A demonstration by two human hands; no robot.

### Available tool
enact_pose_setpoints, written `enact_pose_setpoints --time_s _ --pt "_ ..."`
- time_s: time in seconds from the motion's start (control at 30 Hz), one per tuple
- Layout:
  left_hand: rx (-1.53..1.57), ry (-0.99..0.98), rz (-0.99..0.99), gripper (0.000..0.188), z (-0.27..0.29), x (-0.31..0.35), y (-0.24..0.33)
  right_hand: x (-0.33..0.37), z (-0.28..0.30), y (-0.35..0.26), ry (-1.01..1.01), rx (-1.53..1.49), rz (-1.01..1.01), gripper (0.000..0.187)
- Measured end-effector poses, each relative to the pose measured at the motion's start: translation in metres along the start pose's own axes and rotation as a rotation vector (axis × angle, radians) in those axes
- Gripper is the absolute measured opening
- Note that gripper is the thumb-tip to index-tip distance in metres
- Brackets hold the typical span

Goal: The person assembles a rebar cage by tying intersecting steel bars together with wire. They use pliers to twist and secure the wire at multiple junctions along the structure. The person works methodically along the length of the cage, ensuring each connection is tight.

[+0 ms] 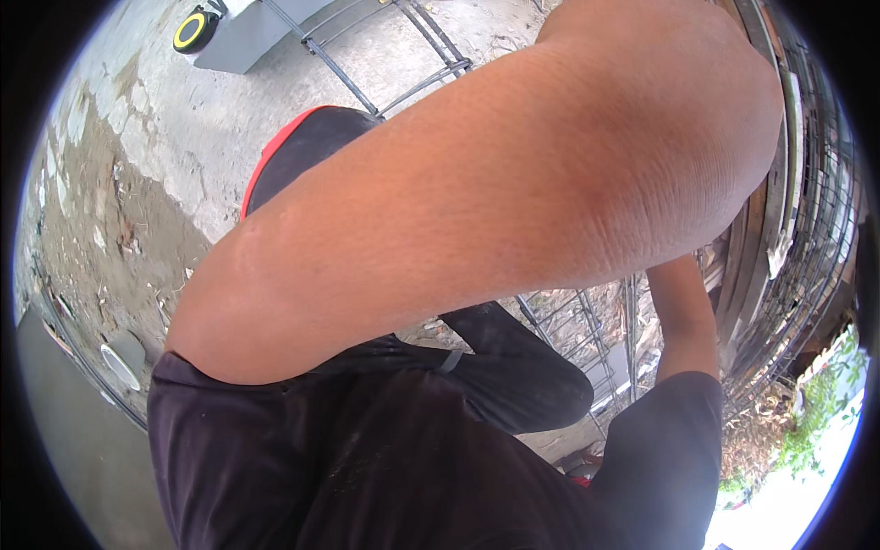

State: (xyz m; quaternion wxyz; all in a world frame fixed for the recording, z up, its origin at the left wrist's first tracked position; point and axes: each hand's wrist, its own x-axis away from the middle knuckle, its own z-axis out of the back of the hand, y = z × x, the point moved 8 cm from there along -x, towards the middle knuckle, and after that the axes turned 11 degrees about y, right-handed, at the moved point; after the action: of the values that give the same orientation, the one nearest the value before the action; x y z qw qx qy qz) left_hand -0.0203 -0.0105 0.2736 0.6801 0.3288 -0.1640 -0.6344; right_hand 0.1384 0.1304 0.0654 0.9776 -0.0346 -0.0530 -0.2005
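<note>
My bare left arm (458, 202) crosses the view from a dark sleeve at the lower left to a bent elbow at the upper right. Its hand lies outside the picture. From the dark sleeve at the lower right, my right forearm (683, 316) reaches up and passes behind the left arm, which hides that hand. Beyond the arms is a cage of steel reinforcing bars (341, 78) with cross ties. More thin bars (587, 321) show below the left arm, close to my right forearm. What either hand touches cannot be seen.
A round yellow-and-black object, like a tape measure (191, 33), rests by a grey block (243, 41). Dark-clothed legs (522, 376) are below. Boards (756, 247) and stacked wire mesh (825, 183) line the right. A pale round container (123, 359) stands left, on rough ground.
</note>
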Motion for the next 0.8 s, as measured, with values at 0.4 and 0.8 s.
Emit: enact_pose_setpoints --time_s 0.4,0.8 --pt "-0.06 0.157 0.026 0.018 0.006 -0.008 0.0 0.011 0.01 0.001 -0.548 0.101 0.022 0.031" --pt "-0.096 0.228 0.076 0.02 -0.012 -0.021 -0.009 0.001 0.085 -0.039 0.156 0.296 0.551 0.032"
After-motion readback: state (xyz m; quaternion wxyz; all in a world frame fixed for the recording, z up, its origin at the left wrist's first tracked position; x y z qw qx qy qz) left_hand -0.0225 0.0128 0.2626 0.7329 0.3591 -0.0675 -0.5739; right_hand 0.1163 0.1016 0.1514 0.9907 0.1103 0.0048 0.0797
